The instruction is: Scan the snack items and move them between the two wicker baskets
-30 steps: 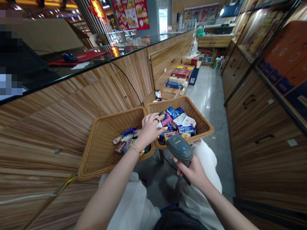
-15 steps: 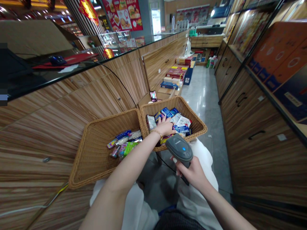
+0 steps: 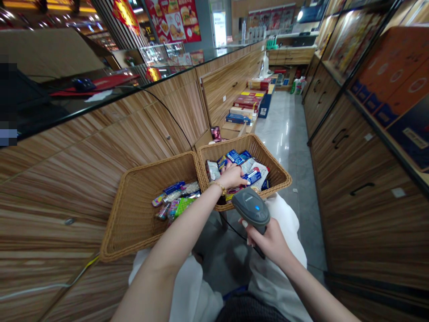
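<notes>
Wood-grained counter (image 3: 157,127) at left; right hand (image 3: 267,239) clasps grey pistol-shaped scanner (image 3: 250,205), presumably freeing half-curled left hand (image 3: 232,176), touching blue packet (image 3: 254,176), hold unclear

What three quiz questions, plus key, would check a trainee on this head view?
1. Which hand holds the dark grey plastic handheld scanner?
2. True or false: the bare left hand reaches into the rectangular brown woven basket on the right.
3. What colour is the small glowing light on the scanner? A) red B) blue C) green

Key: 1. The bare right hand. 2. True. 3. B.
</notes>
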Action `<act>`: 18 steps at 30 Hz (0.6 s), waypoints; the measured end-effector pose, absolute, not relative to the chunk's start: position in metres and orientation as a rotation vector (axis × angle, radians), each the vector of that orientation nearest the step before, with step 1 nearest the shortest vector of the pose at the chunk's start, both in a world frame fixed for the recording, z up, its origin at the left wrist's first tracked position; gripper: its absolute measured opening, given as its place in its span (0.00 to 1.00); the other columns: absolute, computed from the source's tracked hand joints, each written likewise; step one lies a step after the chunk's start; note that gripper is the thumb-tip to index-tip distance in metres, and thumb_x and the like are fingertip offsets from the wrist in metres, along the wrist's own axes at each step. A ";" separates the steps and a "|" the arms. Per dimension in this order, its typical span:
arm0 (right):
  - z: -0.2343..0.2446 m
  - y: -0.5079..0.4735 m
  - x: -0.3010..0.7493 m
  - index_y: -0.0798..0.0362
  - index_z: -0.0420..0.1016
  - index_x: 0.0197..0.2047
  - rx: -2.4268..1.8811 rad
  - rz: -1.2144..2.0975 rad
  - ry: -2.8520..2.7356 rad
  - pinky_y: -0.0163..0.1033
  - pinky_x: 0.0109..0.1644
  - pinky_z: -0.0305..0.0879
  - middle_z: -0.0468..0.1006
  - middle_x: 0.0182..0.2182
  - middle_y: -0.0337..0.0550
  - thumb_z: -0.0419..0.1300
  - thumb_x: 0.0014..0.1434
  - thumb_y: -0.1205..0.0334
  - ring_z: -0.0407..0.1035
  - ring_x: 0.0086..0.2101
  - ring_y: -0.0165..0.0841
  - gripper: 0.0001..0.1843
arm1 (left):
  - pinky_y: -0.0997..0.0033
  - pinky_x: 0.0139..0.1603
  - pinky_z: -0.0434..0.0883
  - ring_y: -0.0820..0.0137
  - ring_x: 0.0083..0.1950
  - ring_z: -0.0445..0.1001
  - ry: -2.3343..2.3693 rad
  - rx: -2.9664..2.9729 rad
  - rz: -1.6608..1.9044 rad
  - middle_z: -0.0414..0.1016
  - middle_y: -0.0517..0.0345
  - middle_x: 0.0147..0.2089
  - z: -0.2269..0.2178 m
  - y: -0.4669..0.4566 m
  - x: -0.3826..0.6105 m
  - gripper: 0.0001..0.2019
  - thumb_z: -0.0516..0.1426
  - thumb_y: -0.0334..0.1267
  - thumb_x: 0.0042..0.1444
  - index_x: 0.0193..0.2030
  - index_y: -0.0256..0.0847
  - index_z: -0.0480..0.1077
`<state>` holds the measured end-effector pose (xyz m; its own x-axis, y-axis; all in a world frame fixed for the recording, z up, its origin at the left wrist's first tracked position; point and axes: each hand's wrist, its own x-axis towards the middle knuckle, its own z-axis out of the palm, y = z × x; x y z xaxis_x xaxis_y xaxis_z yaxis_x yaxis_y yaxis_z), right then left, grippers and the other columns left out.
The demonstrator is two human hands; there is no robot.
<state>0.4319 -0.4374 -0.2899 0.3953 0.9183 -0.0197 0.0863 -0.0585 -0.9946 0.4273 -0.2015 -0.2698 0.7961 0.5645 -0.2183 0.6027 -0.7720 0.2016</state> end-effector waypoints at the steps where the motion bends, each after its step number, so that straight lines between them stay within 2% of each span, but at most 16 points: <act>1: -0.290 -0.437 0.432 0.49 0.68 0.32 -1.474 0.884 -0.953 0.36 0.25 0.68 0.75 0.16 0.38 0.61 0.60 0.58 0.71 0.17 0.34 0.08 | 0.50 0.67 0.63 0.48 0.65 0.66 0.905 2.720 -0.206 0.74 0.46 0.58 -0.270 -0.201 0.427 0.21 0.65 0.54 0.53 0.47 0.41 0.78; 6: -0.289 -0.437 0.429 0.49 0.68 0.32 -1.472 0.883 -0.953 0.37 0.26 0.69 0.75 0.16 0.38 0.62 0.60 0.58 0.72 0.18 0.35 0.08 | 0.49 0.68 0.61 0.49 0.65 0.66 0.890 2.725 -0.141 0.75 0.46 0.57 -0.264 -0.207 0.422 0.16 0.66 0.50 0.53 0.41 0.41 0.79; 9: -0.288 -0.437 0.429 0.49 0.67 0.31 -1.471 0.877 -0.958 0.37 0.26 0.69 0.76 0.16 0.38 0.62 0.60 0.57 0.72 0.18 0.35 0.09 | 0.48 0.72 0.56 0.52 0.67 0.64 0.873 2.748 -0.040 0.75 0.49 0.58 -0.256 -0.210 0.414 0.13 0.67 0.46 0.54 0.41 0.41 0.79; 13: -0.288 -0.437 0.429 0.48 0.68 0.30 -1.476 0.864 -0.978 0.36 0.25 0.69 0.76 0.16 0.38 0.61 0.60 0.57 0.71 0.18 0.34 0.09 | 0.47 0.76 0.51 0.55 0.68 0.63 0.852 2.778 0.263 0.75 0.53 0.59 -0.244 -0.213 0.395 0.08 0.68 0.40 0.53 0.40 0.43 0.78; 18: -0.290 -0.436 0.427 0.48 0.68 0.32 -1.461 0.877 -1.008 0.37 0.25 0.69 0.77 0.17 0.39 0.60 0.59 0.59 0.71 0.18 0.35 0.06 | 0.43 0.77 0.50 0.53 0.70 0.63 0.860 2.804 0.560 0.75 0.53 0.61 -0.234 -0.215 0.365 0.07 0.68 0.36 0.53 0.39 0.44 0.78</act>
